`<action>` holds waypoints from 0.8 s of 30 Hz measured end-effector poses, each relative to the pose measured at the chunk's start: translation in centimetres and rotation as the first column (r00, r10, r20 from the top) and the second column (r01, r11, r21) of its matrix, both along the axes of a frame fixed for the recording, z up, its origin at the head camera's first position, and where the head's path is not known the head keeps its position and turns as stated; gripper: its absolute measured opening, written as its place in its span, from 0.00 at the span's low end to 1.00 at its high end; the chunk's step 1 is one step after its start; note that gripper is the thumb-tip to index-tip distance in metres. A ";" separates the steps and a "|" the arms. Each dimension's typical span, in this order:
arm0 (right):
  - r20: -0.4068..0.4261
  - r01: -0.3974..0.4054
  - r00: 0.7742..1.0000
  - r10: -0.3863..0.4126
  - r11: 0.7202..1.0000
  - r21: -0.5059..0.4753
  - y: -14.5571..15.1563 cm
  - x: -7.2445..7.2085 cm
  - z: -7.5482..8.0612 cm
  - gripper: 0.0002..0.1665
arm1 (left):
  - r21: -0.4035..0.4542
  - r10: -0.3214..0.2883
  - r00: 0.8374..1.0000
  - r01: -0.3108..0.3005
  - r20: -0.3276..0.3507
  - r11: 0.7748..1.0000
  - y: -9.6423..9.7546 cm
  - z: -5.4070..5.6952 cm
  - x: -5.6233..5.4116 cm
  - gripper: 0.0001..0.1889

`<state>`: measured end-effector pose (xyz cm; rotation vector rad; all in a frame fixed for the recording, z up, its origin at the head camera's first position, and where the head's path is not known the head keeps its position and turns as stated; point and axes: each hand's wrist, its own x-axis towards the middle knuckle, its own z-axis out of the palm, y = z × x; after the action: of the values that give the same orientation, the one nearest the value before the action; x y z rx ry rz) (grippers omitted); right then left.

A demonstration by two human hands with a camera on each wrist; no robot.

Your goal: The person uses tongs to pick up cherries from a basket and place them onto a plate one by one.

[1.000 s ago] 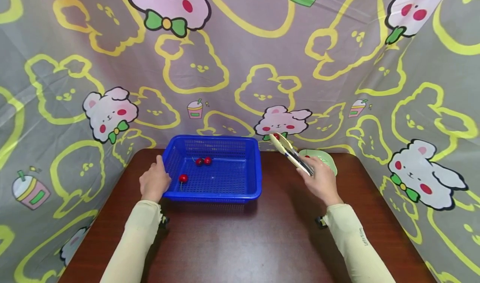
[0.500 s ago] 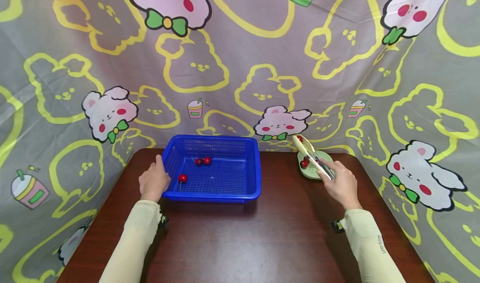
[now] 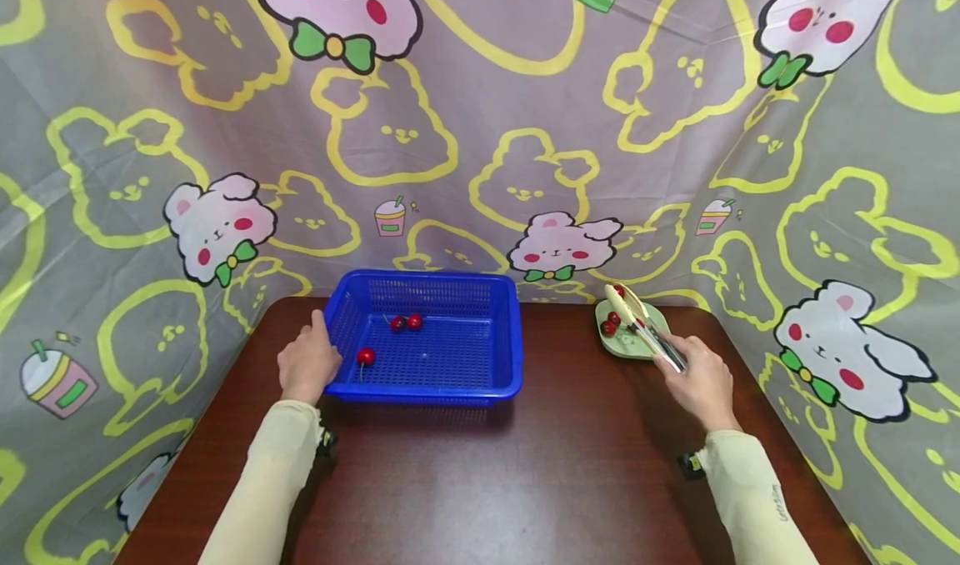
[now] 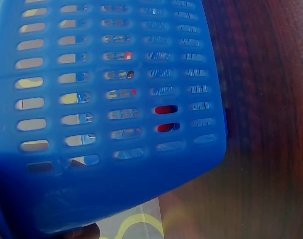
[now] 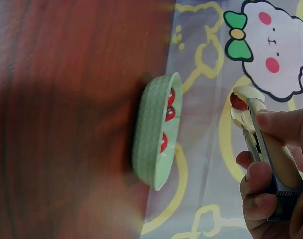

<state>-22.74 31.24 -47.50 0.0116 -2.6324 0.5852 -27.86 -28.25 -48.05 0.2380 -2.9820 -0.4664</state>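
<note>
My right hand [image 3: 701, 382] grips cream-tipped tongs [image 3: 651, 338] that hold a red cherry [image 5: 237, 101] between their ends. They hover above a pale green dish [image 3: 634, 350], in which several red cherries [image 3: 609, 326] lie; part of it is hidden behind the tongs. At the left, my left hand [image 3: 307, 363] holds the side rim of a blue perforated basket [image 3: 431, 393]. Two cherries lie together near the basket's back, a bright red one [image 3: 415, 322] and a darker one [image 3: 398, 323]. Another stemmed cherry [image 3: 365, 356] sits nearer its front left.
The brown tabletop [image 3: 480, 482] stretches in front of the basket and between basket and dish. A patterned curtain [image 3: 450, 132] hangs right behind the table's back edge and along both sides.
My right hand has moved right with the tongs and their cherry, from beside the dish to over it, coming slightly lower. The left hand and the basket have stayed in place.
</note>
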 end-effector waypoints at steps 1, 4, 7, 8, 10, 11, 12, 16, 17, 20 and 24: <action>0.012 0.004 1.000 -0.004 1.000 0.002 0.2 0.1 -0.1 0.26 | 0.001 -0.001 1.000 0.001 0.003 1.000 0.0 0.0 0.0 0.37; 0.039 0.014 0.999 -0.015 1.000 0.010 0.6 0.3 -0.4 0.26 | 0.005 -0.001 1.000 0.001 0.011 1.000 0.0 0.1 -0.1 0.37; 0.057 0.016 0.998 -0.017 1.000 0.021 1.0 0.5 -0.7 0.26 | 0.005 0.001 1.000 -0.001 0.017 1.000 0.0 0.1 -0.1 0.37; 0.061 0.016 0.998 -0.018 1.000 0.023 1.1 0.6 -0.7 0.26 | 0.005 0.003 1.000 -0.003 0.019 1.000 0.0 0.1 -0.1 0.37; 0.066 0.018 0.998 -0.020 0.999 0.027 1.3 0.7 -0.9 0.27 | 0.005 0.004 1.000 -0.005 0.022 1.000 -0.1 0.0 -0.2 0.37; 0.069 0.020 0.997 -0.022 0.999 0.027 1.4 0.8 -1.0 0.27 | 0.006 0.005 1.000 -0.005 0.024 1.000 -0.1 0.0 -0.2 0.37; 0.069 0.021 0.997 -0.023 0.999 0.027 1.5 0.8 -1.0 0.27 | 0.007 0.006 1.000 -0.006 0.025 1.000 -0.1 0.0 -0.2 0.38; 0.069 0.022 0.997 -0.023 0.999 0.029 1.6 0.9 -1.4 0.26 | 0.008 0.004 1.000 -0.004 0.023 1.000 -0.1 -0.1 -0.2 0.39; 0.071 0.022 0.997 -0.024 0.999 0.030 1.7 1.0 -1.5 0.26 | 0.008 0.003 1.000 -0.003 0.022 1.000 -0.1 -0.1 -0.2 0.39; 0.086 0.022 0.996 -0.025 0.999 0.036 1.9 1.0 -1.6 0.27 | 0.008 0.001 1.000 -0.001 0.018 1.000 -0.1 -0.2 -0.1 0.39; 0.103 0.022 0.994 -0.026 0.999 0.044 2.2 1.1 -1.9 0.27 | 0.007 0.004 1.000 -0.004 0.014 1.000 -0.2 -0.2 -0.2 0.39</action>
<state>-21.67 33.40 -49.39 -0.0384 -2.7408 0.5352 -28.01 -28.45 -48.28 0.2490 -2.9934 -0.4771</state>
